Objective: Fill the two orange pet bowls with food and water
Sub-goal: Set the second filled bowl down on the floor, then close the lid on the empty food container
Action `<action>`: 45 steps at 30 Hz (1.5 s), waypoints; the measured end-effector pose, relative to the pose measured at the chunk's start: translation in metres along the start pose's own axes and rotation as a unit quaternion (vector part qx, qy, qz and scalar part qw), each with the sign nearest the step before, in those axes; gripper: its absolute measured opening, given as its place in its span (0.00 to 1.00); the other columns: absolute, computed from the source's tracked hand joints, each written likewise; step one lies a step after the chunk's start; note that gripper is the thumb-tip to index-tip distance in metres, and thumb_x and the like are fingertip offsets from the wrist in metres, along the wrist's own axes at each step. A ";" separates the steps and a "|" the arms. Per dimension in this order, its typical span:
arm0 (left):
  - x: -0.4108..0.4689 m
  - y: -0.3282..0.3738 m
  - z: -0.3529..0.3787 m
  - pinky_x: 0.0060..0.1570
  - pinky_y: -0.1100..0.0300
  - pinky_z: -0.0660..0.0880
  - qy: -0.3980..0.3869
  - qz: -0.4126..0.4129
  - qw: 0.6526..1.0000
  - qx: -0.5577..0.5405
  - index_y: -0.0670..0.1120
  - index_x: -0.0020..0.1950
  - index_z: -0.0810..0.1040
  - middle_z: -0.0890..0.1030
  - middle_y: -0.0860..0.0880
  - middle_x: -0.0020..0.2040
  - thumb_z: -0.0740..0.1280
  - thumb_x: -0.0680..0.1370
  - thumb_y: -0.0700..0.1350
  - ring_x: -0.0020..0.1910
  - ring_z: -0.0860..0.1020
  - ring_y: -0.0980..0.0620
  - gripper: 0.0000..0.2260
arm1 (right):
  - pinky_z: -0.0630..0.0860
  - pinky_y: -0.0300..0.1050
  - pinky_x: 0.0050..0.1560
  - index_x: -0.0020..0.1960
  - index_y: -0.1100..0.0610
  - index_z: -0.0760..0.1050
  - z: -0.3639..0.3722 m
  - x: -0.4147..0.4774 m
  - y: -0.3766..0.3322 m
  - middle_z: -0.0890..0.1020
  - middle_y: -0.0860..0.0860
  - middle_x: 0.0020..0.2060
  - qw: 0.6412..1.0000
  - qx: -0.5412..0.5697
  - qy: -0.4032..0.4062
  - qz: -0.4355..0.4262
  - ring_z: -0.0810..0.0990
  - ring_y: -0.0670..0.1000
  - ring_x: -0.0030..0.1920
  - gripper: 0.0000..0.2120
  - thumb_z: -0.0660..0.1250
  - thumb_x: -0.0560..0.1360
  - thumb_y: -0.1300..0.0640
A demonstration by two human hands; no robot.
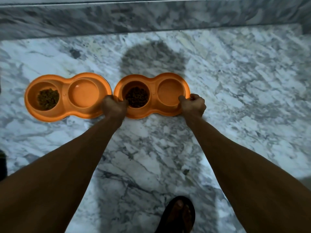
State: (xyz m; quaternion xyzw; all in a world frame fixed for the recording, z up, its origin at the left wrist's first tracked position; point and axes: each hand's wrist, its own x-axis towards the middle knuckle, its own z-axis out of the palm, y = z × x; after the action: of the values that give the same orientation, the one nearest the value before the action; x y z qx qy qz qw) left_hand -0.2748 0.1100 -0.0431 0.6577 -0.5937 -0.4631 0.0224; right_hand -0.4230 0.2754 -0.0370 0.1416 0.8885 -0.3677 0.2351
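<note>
Two orange double pet bowls lie side by side on the marble floor. The left bowl (64, 96) has brown kibble (48, 99) in its left well; its right well shows only orange. The right bowl (154, 95) has dark kibble (136, 97) in its left well, while its right well (170, 91) looks smooth; whether water is in it I cannot tell. My left hand (114, 105) grips the right bowl's left rim, thumb over the edge. My right hand (193, 104) pinches the same bowl's right rim.
A grey marble step or skirting (151, 17) runs across the far side behind the bowls. My sandalled foot (178, 216) stands on the floor near the bottom edge. A dark object (2, 163) shows at the left edge.
</note>
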 end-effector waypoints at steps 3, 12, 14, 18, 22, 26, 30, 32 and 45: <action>0.000 0.000 0.000 0.48 0.48 0.76 0.002 -0.005 1.000 -0.006 0.35 0.55 0.75 0.80 0.35 0.53 0.74 0.72 0.40 0.55 0.79 0.37 0.16 | 0.80 0.54 0.54 0.54 0.63 0.80 0.000 0.001 0.001 0.75 0.48 0.33 1.000 -0.003 -0.004 0.000 0.79 0.55 0.44 0.16 0.74 0.71 0.54; -0.056 0.037 -0.050 0.48 0.57 0.70 -0.013 -0.031 0.999 -0.034 0.34 0.68 0.71 0.77 0.38 0.65 0.73 0.76 0.43 0.65 0.75 0.40 0.25 | 0.71 0.44 0.45 0.64 0.59 0.77 -0.038 -0.044 -0.039 0.80 0.53 0.47 0.999 0.010 -0.030 0.009 0.78 0.53 0.46 0.21 0.71 0.75 0.50; -0.077 0.059 -0.078 0.46 0.57 0.68 -0.011 -0.037 0.999 -0.027 0.34 0.66 0.73 0.78 0.38 0.61 0.73 0.76 0.46 0.63 0.76 0.40 0.24 | 0.72 0.45 0.46 0.63 0.58 0.78 -0.054 -0.065 -0.064 0.80 0.53 0.49 0.999 0.011 -0.041 0.001 0.80 0.54 0.48 0.20 0.70 0.75 0.49; -0.120 0.119 -0.154 0.54 0.52 0.75 0.008 -0.027 1.000 -0.011 0.37 0.68 0.73 0.78 0.38 0.63 0.73 0.74 0.51 0.62 0.76 0.38 0.28 | 0.70 0.44 0.49 0.64 0.57 0.77 -0.093 -0.120 -0.141 0.79 0.55 0.61 0.997 0.016 -0.070 -0.027 0.78 0.53 0.54 0.20 0.68 0.76 0.50; -0.181 0.191 -0.250 0.64 0.50 0.72 0.029 -0.015 0.999 -0.025 0.40 0.69 0.72 0.78 0.40 0.65 0.72 0.74 0.52 0.65 0.75 0.39 0.28 | 0.73 0.46 0.51 0.64 0.56 0.77 -0.140 -0.204 -0.229 0.75 0.55 0.64 0.992 0.010 -0.097 -0.077 0.79 0.56 0.58 0.21 0.69 0.75 0.47; -0.252 0.254 -0.350 0.57 0.45 0.78 0.044 -0.019 0.994 -0.094 0.44 0.67 0.72 0.80 0.42 0.58 0.73 0.68 0.57 0.55 0.81 0.37 0.31 | 0.79 0.53 0.56 0.57 0.54 0.81 -0.188 -0.303 -0.313 0.80 0.54 0.58 0.984 0.029 -0.138 -0.106 0.81 0.57 0.55 0.25 0.67 0.67 0.40; -0.310 0.291 -0.454 0.60 0.50 0.74 0.107 0.021 0.989 -0.099 0.41 0.62 0.77 0.82 0.42 0.55 0.72 0.72 0.53 0.60 0.77 0.40 0.23 | 0.79 0.58 0.57 0.51 0.53 0.83 -0.223 -0.397 -0.382 0.84 0.57 0.51 0.977 0.045 -0.146 -0.149 0.82 0.60 0.54 0.17 0.67 0.68 0.44; -0.330 0.301 -0.506 0.57 0.50 0.76 0.127 0.031 0.984 -0.117 0.41 0.58 0.78 0.82 0.43 0.51 0.72 0.72 0.53 0.57 0.78 0.40 0.20 | 0.79 0.54 0.57 0.54 0.54 0.83 -0.234 -0.444 -0.409 0.83 0.56 0.54 0.973 0.050 -0.153 -0.167 0.81 0.59 0.55 0.17 0.69 0.71 0.46; -0.393 0.222 -0.837 0.61 0.51 0.76 0.206 0.068 0.950 -0.224 0.39 0.62 0.76 0.82 0.39 0.58 0.75 0.72 0.48 0.57 0.80 0.41 0.22 | 0.79 0.51 0.57 0.47 0.53 0.83 -0.172 -0.780 -0.473 0.85 0.54 0.48 0.932 0.071 -0.228 -0.273 0.82 0.57 0.52 0.08 0.70 0.72 0.51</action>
State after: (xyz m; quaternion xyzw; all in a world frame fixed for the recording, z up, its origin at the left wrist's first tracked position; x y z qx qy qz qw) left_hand 0.1408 -0.0760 0.7914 0.6747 -0.5008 -0.4361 0.3222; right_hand -0.0156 0.0117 0.7539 -0.1776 0.7872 -0.5021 0.3109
